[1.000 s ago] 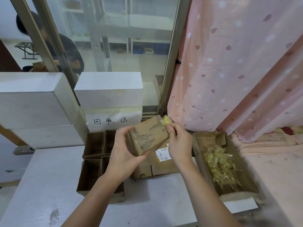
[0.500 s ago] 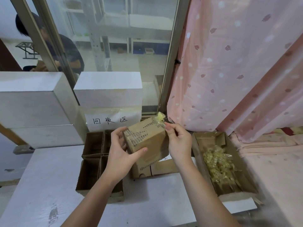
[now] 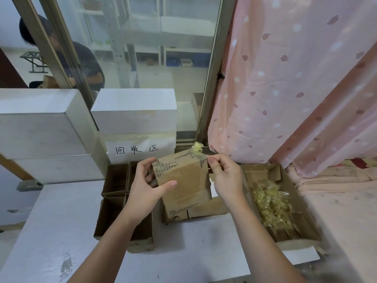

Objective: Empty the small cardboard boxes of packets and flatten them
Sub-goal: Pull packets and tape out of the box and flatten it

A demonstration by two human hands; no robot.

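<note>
I hold a small brown cardboard box (image 3: 184,177) up over the table, tilted, with a printed side facing up. My left hand (image 3: 148,185) grips its left side, thumb across the front face. My right hand (image 3: 225,176) pinches a strip of clear tape (image 3: 199,155) at the box's upper right corner; a yellowish crumpled wad of tape (image 3: 197,147) sticks up there. Under the held box lies another closed cardboard box (image 3: 204,210) on the table.
An open carton (image 3: 263,170) at right holds a heap of crumpled yellowish tape (image 3: 269,203). Several empty open cardboard boxes (image 3: 116,176) stand at left. White foam blocks (image 3: 134,111), one with a handwritten label, line the back. A pink curtain (image 3: 285,78) hangs at right; a person sits behind the glass.
The box has been turned more upright in my hands and its lower end swung toward me. My right hand has drawn the tape farther off the top corner.
</note>
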